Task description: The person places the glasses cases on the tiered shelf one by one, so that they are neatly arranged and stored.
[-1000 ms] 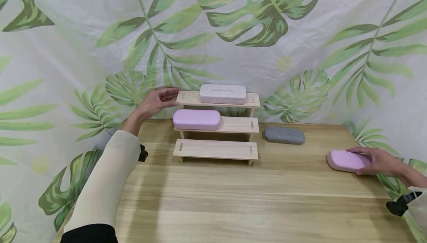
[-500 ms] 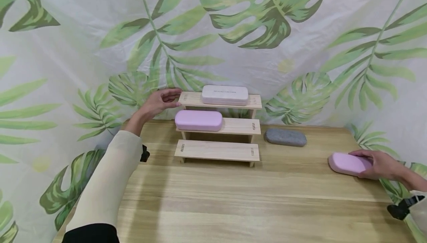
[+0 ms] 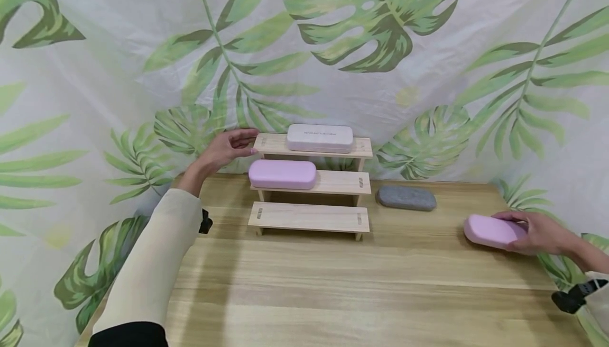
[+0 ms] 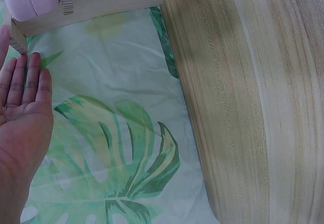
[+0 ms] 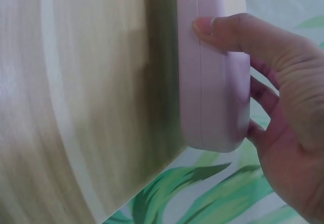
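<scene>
At the table's right edge my right hand grips a pink glasses case, thumb on its near side and fingers on the far side. The right wrist view shows the thumb across the seam of this pink case. My left hand is at the left end of a three-step wooden stand, its thumb by the top shelf's end. Its fingers look nearly straight in the left wrist view. A white glasses case lies on the top shelf. Another pink glasses case sits at the left of the middle shelf.
A grey glasses case lies on the wooden table, right of the stand. Behind the table hangs a leaf-patterned cloth, which also shows past its left and right edges.
The right hand and its pink glasses case have shifted slightly left over the last half second. My left hand stays by the top shelf. The head view has tilted a little.
</scene>
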Demonstrator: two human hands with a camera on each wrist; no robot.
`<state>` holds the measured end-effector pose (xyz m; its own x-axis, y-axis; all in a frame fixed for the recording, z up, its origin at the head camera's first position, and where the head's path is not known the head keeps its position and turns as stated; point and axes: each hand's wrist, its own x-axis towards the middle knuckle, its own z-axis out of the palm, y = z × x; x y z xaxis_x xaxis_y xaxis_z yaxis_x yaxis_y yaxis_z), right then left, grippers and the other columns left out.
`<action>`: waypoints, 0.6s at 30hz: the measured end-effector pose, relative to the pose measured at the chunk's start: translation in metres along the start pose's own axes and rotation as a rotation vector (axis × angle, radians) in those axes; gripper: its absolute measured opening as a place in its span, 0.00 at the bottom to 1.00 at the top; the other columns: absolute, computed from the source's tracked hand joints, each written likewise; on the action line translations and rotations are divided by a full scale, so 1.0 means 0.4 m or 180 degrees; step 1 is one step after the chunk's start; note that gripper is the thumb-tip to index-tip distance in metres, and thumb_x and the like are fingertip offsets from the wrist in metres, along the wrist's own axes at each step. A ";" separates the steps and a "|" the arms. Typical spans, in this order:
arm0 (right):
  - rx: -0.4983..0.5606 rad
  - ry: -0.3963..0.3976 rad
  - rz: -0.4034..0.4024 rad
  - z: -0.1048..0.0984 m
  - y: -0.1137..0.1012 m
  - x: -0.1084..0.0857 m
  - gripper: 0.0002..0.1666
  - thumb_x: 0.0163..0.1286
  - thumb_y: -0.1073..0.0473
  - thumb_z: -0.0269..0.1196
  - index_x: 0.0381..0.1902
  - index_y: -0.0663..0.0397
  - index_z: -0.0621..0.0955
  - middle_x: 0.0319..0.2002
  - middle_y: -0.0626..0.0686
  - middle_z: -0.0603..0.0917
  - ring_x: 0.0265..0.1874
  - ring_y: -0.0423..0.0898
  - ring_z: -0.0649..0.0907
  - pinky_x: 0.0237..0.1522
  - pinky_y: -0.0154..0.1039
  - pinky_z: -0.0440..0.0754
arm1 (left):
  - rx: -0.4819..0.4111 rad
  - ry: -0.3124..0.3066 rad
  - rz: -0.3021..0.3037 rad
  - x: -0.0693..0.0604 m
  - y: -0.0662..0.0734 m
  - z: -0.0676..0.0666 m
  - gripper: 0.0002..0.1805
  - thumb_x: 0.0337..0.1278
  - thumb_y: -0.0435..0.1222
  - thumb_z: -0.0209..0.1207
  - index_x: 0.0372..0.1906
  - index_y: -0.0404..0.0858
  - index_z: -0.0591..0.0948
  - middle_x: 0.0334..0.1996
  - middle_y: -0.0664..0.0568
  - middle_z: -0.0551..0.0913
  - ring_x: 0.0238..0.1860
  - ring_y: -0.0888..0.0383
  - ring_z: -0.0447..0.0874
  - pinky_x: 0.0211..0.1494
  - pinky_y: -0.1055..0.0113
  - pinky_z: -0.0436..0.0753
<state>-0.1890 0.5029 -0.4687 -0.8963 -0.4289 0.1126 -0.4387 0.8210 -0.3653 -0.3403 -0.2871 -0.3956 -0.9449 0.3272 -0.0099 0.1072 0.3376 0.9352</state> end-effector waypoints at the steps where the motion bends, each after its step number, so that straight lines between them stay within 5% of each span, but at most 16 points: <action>1: 0.0017 -0.0001 -0.0025 -0.003 -0.005 0.004 0.42 0.41 0.58 0.89 0.56 0.58 0.87 0.48 0.56 0.90 0.43 0.27 0.77 0.37 0.27 0.75 | 0.0012 -0.0007 0.0010 0.001 -0.001 0.000 0.35 0.71 0.37 0.69 0.79 0.41 0.72 0.77 0.46 0.72 0.79 0.48 0.67 0.80 0.50 0.71; 6: 0.0056 -0.0061 0.0026 -0.016 -0.037 0.022 0.41 0.43 0.56 0.89 0.57 0.53 0.87 0.48 0.49 0.89 0.42 0.29 0.77 0.38 0.28 0.74 | 0.0024 -0.0013 0.0032 0.004 -0.007 -0.002 0.35 0.71 0.37 0.69 0.79 0.41 0.72 0.77 0.45 0.72 0.79 0.48 0.67 0.79 0.51 0.72; 18: 0.0157 -0.0206 0.0020 -0.031 -0.112 0.069 0.41 0.47 0.53 0.88 0.61 0.49 0.86 0.51 0.51 0.88 0.41 0.32 0.77 0.39 0.31 0.75 | 0.0070 -0.0039 -0.0013 0.004 -0.001 -0.005 0.35 0.70 0.37 0.69 0.78 0.42 0.72 0.77 0.46 0.72 0.79 0.48 0.67 0.80 0.49 0.71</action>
<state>-0.1948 0.4588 -0.4379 -0.8923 -0.4487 0.0507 -0.4281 0.8048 -0.4112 -0.3423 -0.2882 -0.3952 -0.9415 0.3364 -0.0182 0.1100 0.3582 0.9271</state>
